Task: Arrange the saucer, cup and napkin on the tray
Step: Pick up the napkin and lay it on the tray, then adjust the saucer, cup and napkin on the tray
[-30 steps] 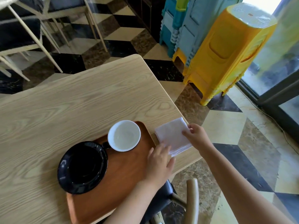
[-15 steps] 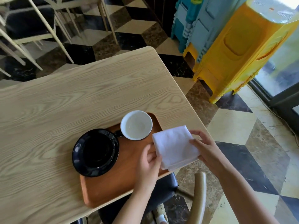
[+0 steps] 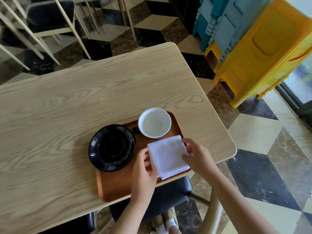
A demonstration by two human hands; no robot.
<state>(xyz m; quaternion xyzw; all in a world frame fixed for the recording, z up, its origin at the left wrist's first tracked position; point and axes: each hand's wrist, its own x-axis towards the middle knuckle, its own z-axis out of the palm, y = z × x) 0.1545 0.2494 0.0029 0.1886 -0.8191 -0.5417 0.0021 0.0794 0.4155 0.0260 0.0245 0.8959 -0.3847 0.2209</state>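
1. Tray on table, at its near right edge.
2. Saucer at tray's far left, overhanging the tray rim onto the table.
3. Cup at tray's far right corner, just right of saucer.
4. Napkin on tray's right part, near side of cup, right of saucer.
5. Left hand at napkin's left edge, right hand at its right edge.
6. Stools on floor, far right of table.
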